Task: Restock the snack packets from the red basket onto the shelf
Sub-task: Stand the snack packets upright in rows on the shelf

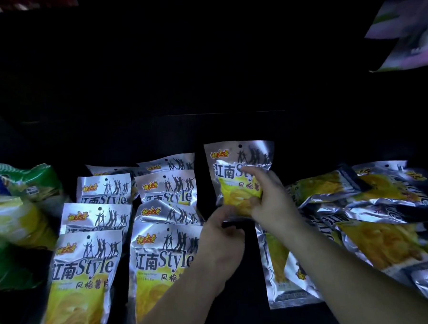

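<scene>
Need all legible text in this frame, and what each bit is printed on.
"江南Style": front-left silver-and-yellow foil snack packet, repeated on its neighbours.
"祝大哥": same packet, top-left logo.
"风格薯片": same packet, below the title.
"江南Sty", "风格薯": upright foil packet in the right hand, rest covered.
Small print, green bags, purple packets: too blurred.

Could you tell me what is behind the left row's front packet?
Behind the front packet, identical silver chip packets overlap; only their tops show, the rest is covered.

fingers (256, 206) hide the held packet (236, 178) along its bottom; blurred purple packets (409, 27) run off the right edge.
</scene>
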The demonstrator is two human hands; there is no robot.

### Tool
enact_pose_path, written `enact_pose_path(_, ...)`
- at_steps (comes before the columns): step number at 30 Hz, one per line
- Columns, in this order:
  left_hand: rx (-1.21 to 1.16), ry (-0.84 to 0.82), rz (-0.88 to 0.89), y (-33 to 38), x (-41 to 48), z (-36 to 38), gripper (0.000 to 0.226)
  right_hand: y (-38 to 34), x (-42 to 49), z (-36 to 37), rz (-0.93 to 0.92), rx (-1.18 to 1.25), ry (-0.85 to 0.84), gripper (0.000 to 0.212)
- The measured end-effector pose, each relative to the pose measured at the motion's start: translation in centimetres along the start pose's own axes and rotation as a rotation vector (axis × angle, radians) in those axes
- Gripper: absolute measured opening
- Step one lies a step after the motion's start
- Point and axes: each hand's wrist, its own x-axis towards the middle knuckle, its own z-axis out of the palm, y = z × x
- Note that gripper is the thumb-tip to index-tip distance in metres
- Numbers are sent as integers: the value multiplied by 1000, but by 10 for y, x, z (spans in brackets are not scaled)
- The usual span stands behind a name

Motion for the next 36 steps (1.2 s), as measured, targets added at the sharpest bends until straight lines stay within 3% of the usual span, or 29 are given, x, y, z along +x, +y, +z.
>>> enact_pose_path(6,-26,-127,-59,-7,8,1,65,21,-7,6,59,22,-62,78)
enact_pose_path(12,-16,-234,-76,-15,20,12,82,20,-25,-14,-98,-202,131,47)
enact_pose_path(18,28,-274,-72,-11,27,21,93,29,-46,-44,-110,-411,214,41)
enact_pose_path(25,68,-143,0,-14,23,25,75,40,-55,-53,-147,-483,197,43)
enact_pose_path(30,18,-51,27,-28,18,29,59,41,-56,-68,-155,-647,345,43)
enact_pose_path(33,-6,-10,37,-27,12,46,47,48,-58,-86,-37,-761,346,52)
enact_pose_path(36,-165,-115,-65,-15,6,70,38,59,-64,-97,149,-677,169,57)
